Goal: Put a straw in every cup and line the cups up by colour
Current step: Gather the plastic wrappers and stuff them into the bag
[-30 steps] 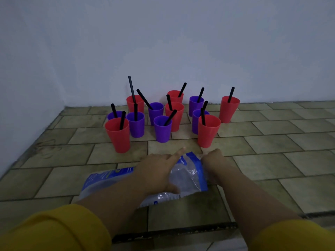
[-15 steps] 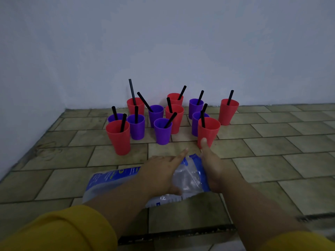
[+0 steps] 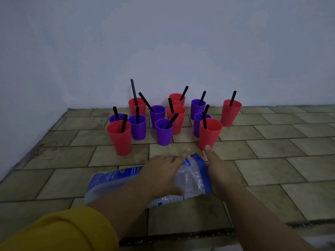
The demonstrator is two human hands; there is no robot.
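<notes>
Several red and purple cups stand mixed in a cluster on the tiled floor near the wall, each with a black straw in it. The nearest are a red cup (image 3: 119,137) at front left, a purple cup (image 3: 164,132) in the middle and a red cup (image 3: 210,132) at front right. A clear and blue plastic straw bag (image 3: 194,180) lies in front of them. My left hand (image 3: 163,173) rests flat on the bag with its fingers straight. My right hand (image 3: 218,171) lies along the bag's right edge, its fingertips at the foot of the front right red cup.
A pale wall (image 3: 163,51) runs behind the cups and down the left side. One red cup (image 3: 230,113) stands apart at the right of the cluster. Bare floor tiles (image 3: 272,151) spread to the right. A dark floor edge (image 3: 181,236) crosses below my arms.
My right hand has uncurled and reached forward beside the bag to the foot of the front right red cup. My left hand has stayed on the bag.
</notes>
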